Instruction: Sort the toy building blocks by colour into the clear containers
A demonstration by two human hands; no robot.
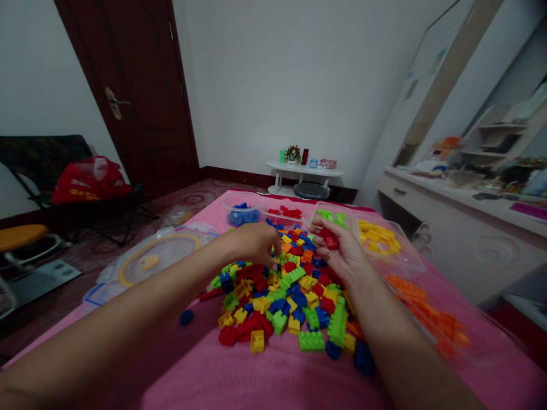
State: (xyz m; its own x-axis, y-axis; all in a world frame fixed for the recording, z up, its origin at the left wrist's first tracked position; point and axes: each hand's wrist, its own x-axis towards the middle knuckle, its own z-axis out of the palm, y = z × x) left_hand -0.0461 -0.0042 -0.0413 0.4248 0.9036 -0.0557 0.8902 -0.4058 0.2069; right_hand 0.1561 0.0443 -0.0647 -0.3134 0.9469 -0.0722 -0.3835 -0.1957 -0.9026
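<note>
A heap of mixed toy building bricks in red, yellow, green, blue and orange lies on the pink cloth in front of me. Over its left upper part is my left hand, fingers curled downward and drawn together at the bricks; whatever they may grip is hidden. My right hand is turned palm up over the right side of the heap. Red building bricks rest in it, held by the curled fingers; their exact number cannot be made out.
Behind the heap stand clear containers of blue bricks, red bricks and light green bricks. Yellow pieces and orange pieces fill containers at right. Clear lids lie left, near a loose blue round piece.
</note>
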